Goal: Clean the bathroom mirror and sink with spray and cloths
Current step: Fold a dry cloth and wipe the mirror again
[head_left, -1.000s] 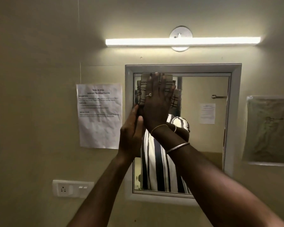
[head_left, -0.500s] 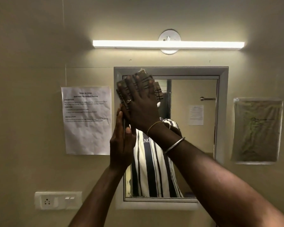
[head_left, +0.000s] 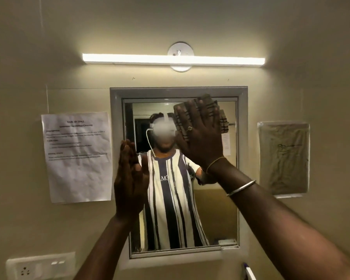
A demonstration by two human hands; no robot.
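Observation:
A grey-framed mirror [head_left: 216, 209] hangs on the wall straight ahead. My right hand [head_left: 200, 136] lies flat with spread fingers on a folded brown checked cloth [head_left: 223, 123], pressing it against the glass at the mirror's upper right. My left hand [head_left: 129, 178] is held upright with straight fingers at the mirror's left edge, its palm turned right; whether it touches the frame I cannot tell. The sink and the spray are out of view.
A printed paper sheet [head_left: 77, 156] is taped left of the mirror, and a plastic-covered sheet [head_left: 284, 158] hangs to the right. A tube light [head_left: 173, 60] glows above. A socket and switch plate [head_left: 39, 267] sits at the lower left. A white object [head_left: 250, 274] pokes in at the bottom.
My right hand has slid the cloth from the mirror's upper left across to its upper right. My left hand stayed by the left edge of the frame.

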